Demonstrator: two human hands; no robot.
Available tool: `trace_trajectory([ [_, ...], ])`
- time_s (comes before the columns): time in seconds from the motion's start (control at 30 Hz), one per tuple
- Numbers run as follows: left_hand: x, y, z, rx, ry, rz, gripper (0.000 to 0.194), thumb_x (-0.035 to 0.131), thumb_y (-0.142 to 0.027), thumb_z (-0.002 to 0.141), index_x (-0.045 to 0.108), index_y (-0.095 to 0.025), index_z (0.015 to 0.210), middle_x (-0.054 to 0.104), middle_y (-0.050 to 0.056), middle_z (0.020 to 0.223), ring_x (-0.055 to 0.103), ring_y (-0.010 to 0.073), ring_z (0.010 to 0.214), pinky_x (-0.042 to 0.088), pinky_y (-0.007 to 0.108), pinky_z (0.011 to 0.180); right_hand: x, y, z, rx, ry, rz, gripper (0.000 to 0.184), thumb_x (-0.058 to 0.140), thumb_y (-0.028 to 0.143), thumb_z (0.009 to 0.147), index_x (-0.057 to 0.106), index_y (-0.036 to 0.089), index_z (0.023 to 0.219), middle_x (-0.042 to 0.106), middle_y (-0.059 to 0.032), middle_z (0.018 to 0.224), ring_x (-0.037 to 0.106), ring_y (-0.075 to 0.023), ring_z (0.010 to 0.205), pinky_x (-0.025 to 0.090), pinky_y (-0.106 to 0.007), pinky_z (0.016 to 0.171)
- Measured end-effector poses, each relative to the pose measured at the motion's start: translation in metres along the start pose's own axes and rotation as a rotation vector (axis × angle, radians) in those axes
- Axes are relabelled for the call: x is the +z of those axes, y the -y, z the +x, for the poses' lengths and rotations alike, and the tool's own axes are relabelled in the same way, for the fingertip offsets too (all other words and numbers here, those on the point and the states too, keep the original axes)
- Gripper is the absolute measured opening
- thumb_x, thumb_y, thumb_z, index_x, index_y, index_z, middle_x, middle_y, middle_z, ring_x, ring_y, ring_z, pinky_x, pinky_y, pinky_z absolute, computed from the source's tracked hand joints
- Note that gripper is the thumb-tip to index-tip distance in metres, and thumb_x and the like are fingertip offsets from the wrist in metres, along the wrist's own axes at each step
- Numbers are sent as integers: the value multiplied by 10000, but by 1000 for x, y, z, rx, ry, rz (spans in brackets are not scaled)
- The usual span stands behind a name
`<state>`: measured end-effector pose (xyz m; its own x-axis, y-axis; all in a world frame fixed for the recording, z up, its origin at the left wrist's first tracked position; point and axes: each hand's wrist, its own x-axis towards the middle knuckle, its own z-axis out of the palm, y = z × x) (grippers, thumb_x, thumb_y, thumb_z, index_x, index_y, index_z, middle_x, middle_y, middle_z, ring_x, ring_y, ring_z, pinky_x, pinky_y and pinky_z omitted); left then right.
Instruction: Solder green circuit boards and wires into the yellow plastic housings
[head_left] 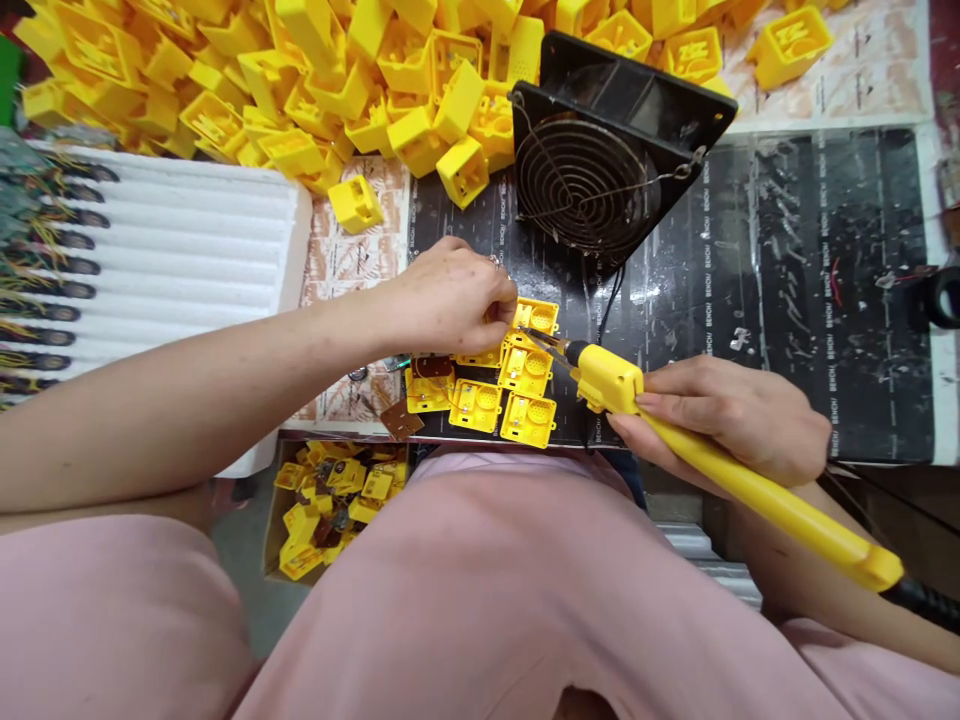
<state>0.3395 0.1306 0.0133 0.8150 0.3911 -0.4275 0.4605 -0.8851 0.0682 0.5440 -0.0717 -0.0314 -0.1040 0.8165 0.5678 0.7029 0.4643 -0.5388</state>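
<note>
The right hand [724,420] grips a yellow soldering tool [615,385], fingers wrapped round its handle, tip angled left over small yellow casings [527,370] near the front edge of a black work surface [795,300]; the left hand [465,295] reaches in from the left, wrist bent and fingers curled down at the casings, whether closed on anything cannot be told; a black fan [592,170] stands behind.

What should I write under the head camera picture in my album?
One hand reaching to small yellow cases, the other holding a yellow tool, beside a black fan.
</note>
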Motion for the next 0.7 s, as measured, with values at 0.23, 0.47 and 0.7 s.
trace_trajectory([
  [0.23, -2, -4, 4, -6, 2, 57, 273, 539, -308, 889, 797, -222, 909, 752, 10, 802, 736, 225, 889, 502, 405, 1043, -10, 2, 4, -116, 61, -12, 211, 853, 200, 945, 651, 243, 983, 762, 6, 856, 723, -136, 704, 614, -249, 630],
  [0.47, -7, -8, 5, -40, 36, 74, 230, 579, -288, 884, 797, -221, 915, 750, 18, 812, 740, 240, 905, 511, 400, 1012, -10, 1, 9, -181, 72, 36, 215, 871, 171, 924, 671, 189, 1000, 757, -26, 886, 719, -133, 730, 623, -252, 678],
  [0.7, -12, -13, 6, -76, 108, 105, 264, 557, -281, 918, 811, -217, 951, 771, 38, 863, 750, 252, 950, 521, 381, 980, -22, 0, 1, -2, 106, -1, 167, 676, 287, 1075, 672, 244, 914, 741, -28, 824, 729, -157, 701, 626, -290, 687],
])
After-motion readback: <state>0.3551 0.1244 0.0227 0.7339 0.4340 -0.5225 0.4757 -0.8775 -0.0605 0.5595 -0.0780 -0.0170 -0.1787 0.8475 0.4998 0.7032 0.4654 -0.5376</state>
